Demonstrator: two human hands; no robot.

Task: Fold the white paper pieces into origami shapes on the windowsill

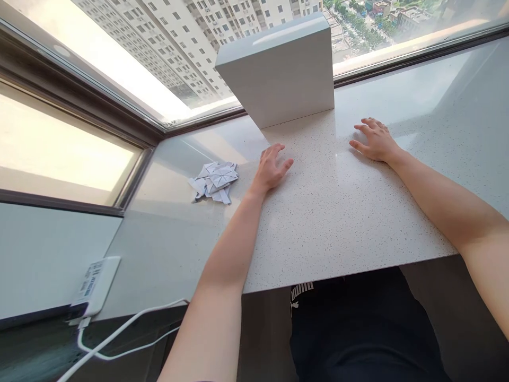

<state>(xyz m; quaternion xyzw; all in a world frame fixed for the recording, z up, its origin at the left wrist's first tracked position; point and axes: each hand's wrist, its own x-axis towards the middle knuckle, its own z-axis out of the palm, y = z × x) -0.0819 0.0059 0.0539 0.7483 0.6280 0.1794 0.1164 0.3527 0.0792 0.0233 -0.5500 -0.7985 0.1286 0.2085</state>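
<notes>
My left hand (271, 168) rests on the speckled white countertop (318, 223), fingers apart and holding nothing. To its left lies a small heap of folded white paper pieces (216, 180), not touched by the hand. My right hand (373, 139) lies on the same surface farther right, its fingers spread with nothing in them. Between and beyond both hands a white box-like block (282, 74) stands upright against the window; neither hand touches it.
Windows with a dark frame (79, 111) border the counter at the back and left. A white power strip (95, 286) with white cables (119, 331) sits at the lower left. The counter's front edge runs just before my dark-clothed legs (358, 323).
</notes>
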